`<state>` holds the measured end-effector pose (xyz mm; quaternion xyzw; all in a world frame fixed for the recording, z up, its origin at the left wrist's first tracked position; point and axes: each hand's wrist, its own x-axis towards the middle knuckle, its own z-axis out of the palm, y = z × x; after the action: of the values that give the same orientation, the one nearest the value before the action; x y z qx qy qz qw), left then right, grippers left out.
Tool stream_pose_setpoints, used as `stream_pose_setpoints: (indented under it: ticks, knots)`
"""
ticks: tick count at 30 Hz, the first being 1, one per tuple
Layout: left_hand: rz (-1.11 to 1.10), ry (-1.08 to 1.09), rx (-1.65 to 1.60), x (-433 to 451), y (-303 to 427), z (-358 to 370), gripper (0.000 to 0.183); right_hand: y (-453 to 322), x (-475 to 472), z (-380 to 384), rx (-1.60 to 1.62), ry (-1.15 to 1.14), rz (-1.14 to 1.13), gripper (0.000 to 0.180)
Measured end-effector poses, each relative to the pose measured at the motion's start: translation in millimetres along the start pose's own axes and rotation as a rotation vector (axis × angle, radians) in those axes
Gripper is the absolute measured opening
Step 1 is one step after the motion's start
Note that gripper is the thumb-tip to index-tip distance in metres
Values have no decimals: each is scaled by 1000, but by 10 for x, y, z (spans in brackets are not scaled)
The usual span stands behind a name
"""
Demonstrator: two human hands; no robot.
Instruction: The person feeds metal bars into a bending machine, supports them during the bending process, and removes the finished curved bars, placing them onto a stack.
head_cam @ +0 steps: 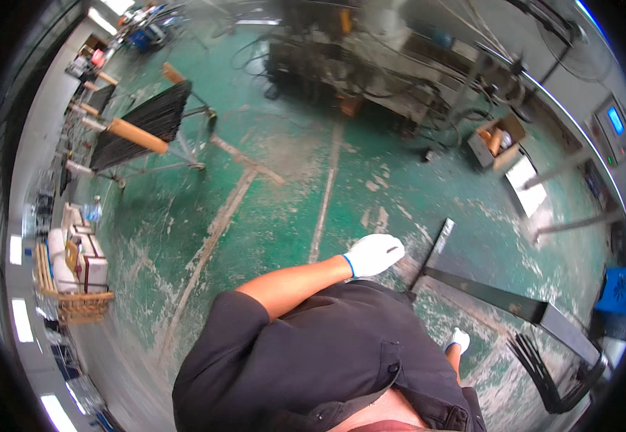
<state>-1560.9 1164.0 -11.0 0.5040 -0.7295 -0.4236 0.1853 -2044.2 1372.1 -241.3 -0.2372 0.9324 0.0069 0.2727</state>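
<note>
My left hand (375, 255), in a white knit glove with a blue cuff, is held in front of my dark shirt, above the worn green floor (291, 216). Its fingers look curled. A small dark patch shows at the finger side, and I cannot tell whether anything is in the hand. My right hand (459, 341), also white-gloved, hangs low at my right side. It is small in view, so its fingers are unclear. A dark metal stand (486, 291) with a crosswise foot is on the floor to the right, nearest to both hands.
Black rods lie on a wheeled rack (140, 124) with tan rollers, ahead left. A cabled machine (356, 65) stands ahead. To the right are a cardboard box (496, 143) of orange rolls, a control panel (613, 127) and bundled black strips (537, 372). Packed goods (80, 254) sit on wood at left.
</note>
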Motion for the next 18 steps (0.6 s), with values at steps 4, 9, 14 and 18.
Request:
stream_pose_setpoints:
  ticks: [4,9,14,18]
  knots:
    - [-278,251,-103,-868,-1065,-831,34,-233,151,650,-546,-162,-328,44]
    - [-621,469,-287,-1526,-2182,-1462,32,-1881,-388,474,-464,-252,-476,42]
    - [-587,621,-259,-1539,-2921,-1845,34,-3548,-316,891,66,-169,-273,38]
    - [-648,651,-651,-1549,-3374,-2430,31,-5107,-71,1672,-367,-195,-390,48]
